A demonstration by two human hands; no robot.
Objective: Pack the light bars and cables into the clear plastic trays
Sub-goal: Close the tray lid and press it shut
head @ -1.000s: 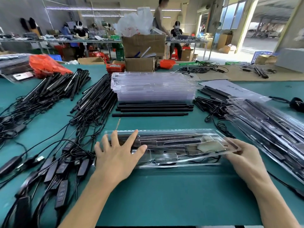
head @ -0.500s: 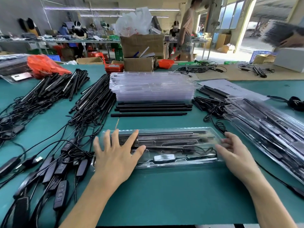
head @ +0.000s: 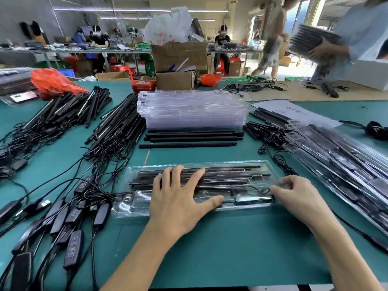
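A closed clear plastic tray point(head: 134, 203) lies on the green table in front of me, with black light bars point(head: 228, 171) and a coiled cable point(head: 256, 191) inside it. My left hand point(head: 178, 198) presses flat on the tray's left-middle with fingers spread. My right hand point(head: 298, 196) touches the tray's right end, fingers bent at its edge. A stack of clear trays point(head: 193, 108) stands behind, with loose black bars point(head: 189, 139) in front of it.
Piles of wired light bars point(head: 113, 127) and inline controllers point(head: 71, 219) cover the left side. Packed trays point(head: 344, 162) lie overlapped at the right. Cardboard boxes point(head: 178, 57) stand at the back. A person point(head: 357, 32) carries a stack of trays at the far right.
The tray's right end, lifted a second ago, now lies flat and closed. My right hand moved left along the tray's end. A person carrying trays has come into view at the right.
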